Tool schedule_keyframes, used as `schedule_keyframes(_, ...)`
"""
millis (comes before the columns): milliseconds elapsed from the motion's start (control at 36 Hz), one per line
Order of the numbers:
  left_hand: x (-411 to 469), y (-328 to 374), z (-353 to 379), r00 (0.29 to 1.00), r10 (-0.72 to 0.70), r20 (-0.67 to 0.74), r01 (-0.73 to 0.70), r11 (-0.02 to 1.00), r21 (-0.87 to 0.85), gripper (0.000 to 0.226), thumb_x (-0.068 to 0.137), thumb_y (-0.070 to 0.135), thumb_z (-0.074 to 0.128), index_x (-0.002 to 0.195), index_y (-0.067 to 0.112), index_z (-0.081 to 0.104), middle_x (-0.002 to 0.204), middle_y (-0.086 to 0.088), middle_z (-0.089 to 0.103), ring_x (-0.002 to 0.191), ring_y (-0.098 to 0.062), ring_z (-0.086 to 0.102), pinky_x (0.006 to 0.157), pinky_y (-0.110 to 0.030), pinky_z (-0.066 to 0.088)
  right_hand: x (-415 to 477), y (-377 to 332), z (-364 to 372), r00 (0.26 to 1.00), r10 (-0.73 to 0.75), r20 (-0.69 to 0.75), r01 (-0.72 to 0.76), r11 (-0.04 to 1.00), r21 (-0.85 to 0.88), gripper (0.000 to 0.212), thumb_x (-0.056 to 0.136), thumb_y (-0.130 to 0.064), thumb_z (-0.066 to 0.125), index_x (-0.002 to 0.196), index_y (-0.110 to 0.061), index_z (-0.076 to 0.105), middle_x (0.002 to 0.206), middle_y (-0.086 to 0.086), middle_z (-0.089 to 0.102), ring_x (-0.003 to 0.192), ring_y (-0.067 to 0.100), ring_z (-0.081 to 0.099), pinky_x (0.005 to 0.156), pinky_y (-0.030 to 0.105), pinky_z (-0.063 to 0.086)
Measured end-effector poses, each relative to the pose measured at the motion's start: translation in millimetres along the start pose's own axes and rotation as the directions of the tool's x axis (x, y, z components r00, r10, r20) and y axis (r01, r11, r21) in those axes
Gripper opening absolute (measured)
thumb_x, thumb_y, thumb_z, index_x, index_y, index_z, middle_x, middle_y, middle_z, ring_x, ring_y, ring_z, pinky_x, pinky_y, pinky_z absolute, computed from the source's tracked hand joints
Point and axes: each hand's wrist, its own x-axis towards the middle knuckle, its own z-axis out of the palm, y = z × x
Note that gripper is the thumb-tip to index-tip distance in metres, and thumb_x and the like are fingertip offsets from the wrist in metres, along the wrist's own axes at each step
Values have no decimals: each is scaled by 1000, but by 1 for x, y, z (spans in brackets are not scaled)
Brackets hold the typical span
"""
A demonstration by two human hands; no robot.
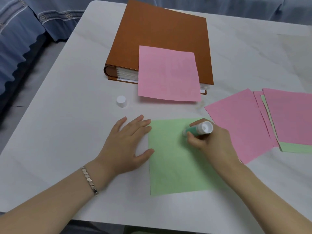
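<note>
Green paper sheet (175, 166) lies flat on white table (59, 115), nearest the viewer. Left hand (125, 142), fingers spread flat, presses its left edge. Right hand (209, 141) grips glue stick (198, 130), tip touching the sheet's upper part. White cap (121, 101) stands apart, beside brown binder (162, 39).
</note>
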Motion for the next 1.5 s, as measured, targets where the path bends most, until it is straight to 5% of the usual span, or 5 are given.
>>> schedule_keyframes(306, 0, -1, 0, 1000, 9, -6, -9, 1000, 14, 53, 80, 49, 49, 116, 13, 60, 132, 2, 56, 130, -14, 40, 108, -43, 24, 8, 16, -24, 994, 10, -105, -18, 997, -70, 9, 74, -14, 68, 78, -16, 61, 74, 7, 66, 63, 15, 50, 58, 30, 42)
schedule_keyframes(556, 0, 0, 1, 1000, 0, -7, 0, 1000, -2, 52, 80, 49, 49, 117, 14, 58, 133, 2, 55, 132, -14, 37, 109, -42, 22, 10, 14, -43, 968, 15, -252, -44, 993, -108, 6, 76, -15, 70, 79, -17, 65, 68, -11, 61, 64, 2, 57, 54, 6, 39)
schedule_keyframes(778, 0, 1, 0, 1000, -12, 7, 12, 1000, -2, 54, 79, 50, 49, 117, 14, 60, 133, 3, 55, 132, -14, 39, 109, -42, 22, 14, 7, -5, 994, -22, -107, 17, 999, -45, 8, 74, -13, 70, 77, -14, 63, 67, -5, 61, 57, 5, 48, 54, 9, 38)
schedule_keyframes(1167, -1, 0, -1, 994, -107, -40, 107, 994, -1, 54, 81, 44, 45, 121, 9, 58, 136, -2, 52, 134, -16, 33, 108, -40, 21, 3, 22, -42, 952, 57, -300, -71, 997, -35, 6, 78, -18, 67, 80, -22, 64, 68, -10, 63, 58, -7, 56, 54, 3, 39)
schedule_keyframes(1500, -2, 0, -3, 994, -104, -16, 103, 993, -54, 54, 83, 33, 42, 132, 8, 45, 139, -4, 49, 135, -15, 31, 110, -38, 18, 7, 0, -7, 987, -20, -159, 19, 1000, -6, 8, 74, -15, 71, 78, -16, 64, 67, -10, 62, 59, -4, 54, 57, 9, 40)
